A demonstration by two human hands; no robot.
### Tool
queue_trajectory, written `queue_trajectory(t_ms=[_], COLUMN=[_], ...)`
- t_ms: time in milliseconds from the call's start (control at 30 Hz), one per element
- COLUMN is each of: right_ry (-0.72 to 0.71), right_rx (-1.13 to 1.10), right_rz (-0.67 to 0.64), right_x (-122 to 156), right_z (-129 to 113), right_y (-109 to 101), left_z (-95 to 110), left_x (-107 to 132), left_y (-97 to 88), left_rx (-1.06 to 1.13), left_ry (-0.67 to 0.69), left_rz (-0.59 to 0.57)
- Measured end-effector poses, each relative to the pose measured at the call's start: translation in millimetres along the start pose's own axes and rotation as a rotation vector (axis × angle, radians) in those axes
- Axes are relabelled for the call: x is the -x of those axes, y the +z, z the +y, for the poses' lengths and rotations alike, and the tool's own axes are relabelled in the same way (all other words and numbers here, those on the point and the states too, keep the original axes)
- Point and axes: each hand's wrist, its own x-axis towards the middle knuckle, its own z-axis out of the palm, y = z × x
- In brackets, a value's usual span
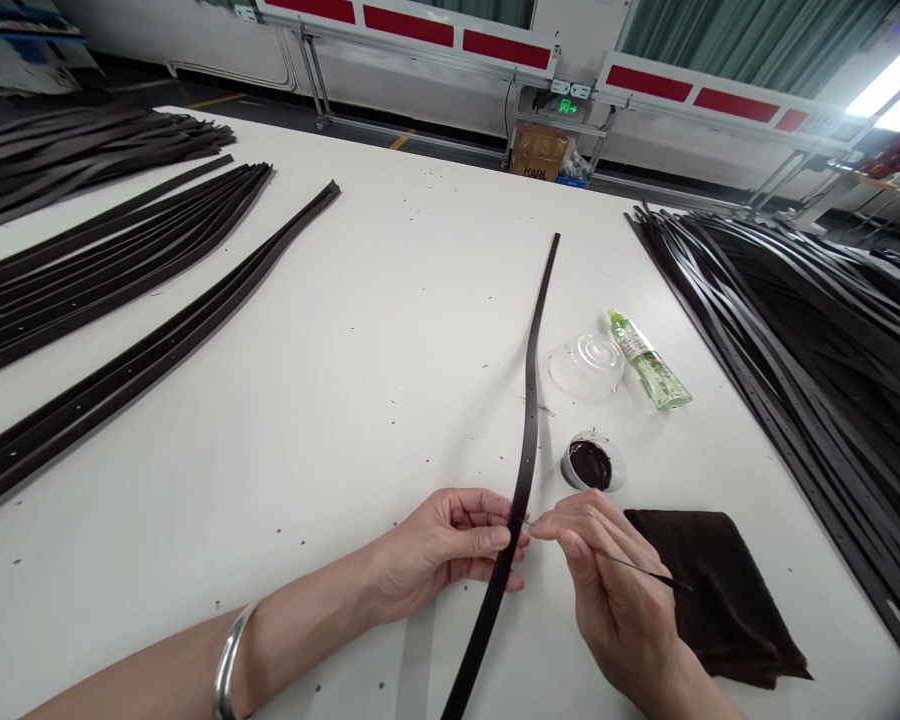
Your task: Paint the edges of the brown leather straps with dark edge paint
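Note:
A long dark leather strap (pixel 531 420) runs from the bottom edge up across the table, with small holes along it. My left hand (pixel 450 545) pinches the strap between thumb and fingers from its left side. In my right hand (pixel 615 580) is a thin metal tool (pixel 634 566) with a fine point, gripped like a pen. Its tip meets the strap's right edge, close to my left fingertips. Just beyond my right hand stands a small cup (pixel 591 464) of dark paint or dye. A folded dark cloth (pixel 712 585) lies to the right, partly behind that hand.
A clear plastic lid (pixel 586 366) and a green bottle (pixel 649 362) lie past the cup on the white table (pixel 360 430). Piles of dark straps (pixel 780 330) cover the right side. More strap bundles (pixel 112 280) lie at the left.

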Motion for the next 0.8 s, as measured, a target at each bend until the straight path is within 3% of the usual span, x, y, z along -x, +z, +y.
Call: queue_trajectory(t_ms=[800], right_ry=[0.017], right_rx=[-0.005], right_rz=[-0.003], right_x=[0.7], right_z=[0.5], right_y=[0.8], left_z=[0.8], left_x=[1.0], left_y=[1.1], left_rx=[0.002], left_ry=[0.007], left_rz=[0.021])
